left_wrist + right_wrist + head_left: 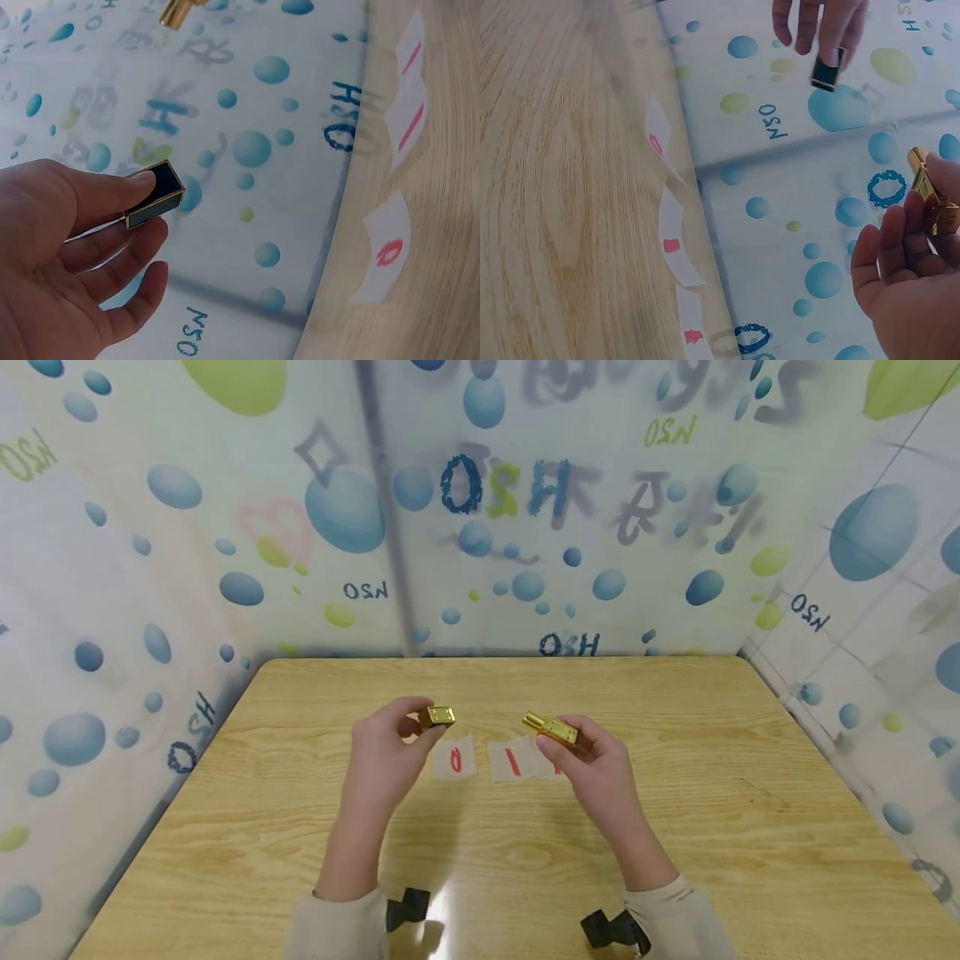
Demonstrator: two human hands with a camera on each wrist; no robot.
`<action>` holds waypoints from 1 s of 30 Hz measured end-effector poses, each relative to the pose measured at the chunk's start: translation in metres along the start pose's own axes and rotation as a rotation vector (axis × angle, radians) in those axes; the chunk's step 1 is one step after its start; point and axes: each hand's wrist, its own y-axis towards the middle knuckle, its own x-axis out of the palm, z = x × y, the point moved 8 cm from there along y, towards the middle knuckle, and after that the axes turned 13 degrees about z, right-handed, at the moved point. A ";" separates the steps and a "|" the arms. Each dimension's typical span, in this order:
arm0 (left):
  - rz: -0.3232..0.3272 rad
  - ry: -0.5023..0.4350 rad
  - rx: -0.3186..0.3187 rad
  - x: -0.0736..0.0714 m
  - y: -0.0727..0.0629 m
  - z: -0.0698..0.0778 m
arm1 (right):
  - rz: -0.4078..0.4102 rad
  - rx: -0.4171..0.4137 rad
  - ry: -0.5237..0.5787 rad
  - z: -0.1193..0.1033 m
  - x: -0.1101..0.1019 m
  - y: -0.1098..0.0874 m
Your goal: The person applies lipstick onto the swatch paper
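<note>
My left hand [384,752] pinches a small box-shaped lipstick cap [437,717] between thumb and fingers. The cap is dark with gold edges [159,193], and the other left fingers curl loosely below it. To the right, my right hand [603,772] holds a gold lipstick tube [552,728] with a round barrel at its end. That barrel [916,156] points up and toward the left hand. Cap and tube are apart, both held above the table. Part of the tube's base is hidden by the right fingers.
On the wooden table [300,827] lie paper slips with red marks: one with a 0 [465,772], one with a stroke [501,768], and a third slip [542,768] partly behind the right hand. A patterned curtain [480,602] stands behind the table's far edge.
</note>
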 end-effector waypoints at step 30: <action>-0.087 -0.719 -0.282 0.042 -0.031 0.026 | -0.066 0.009 0.088 -0.010 0.009 -0.013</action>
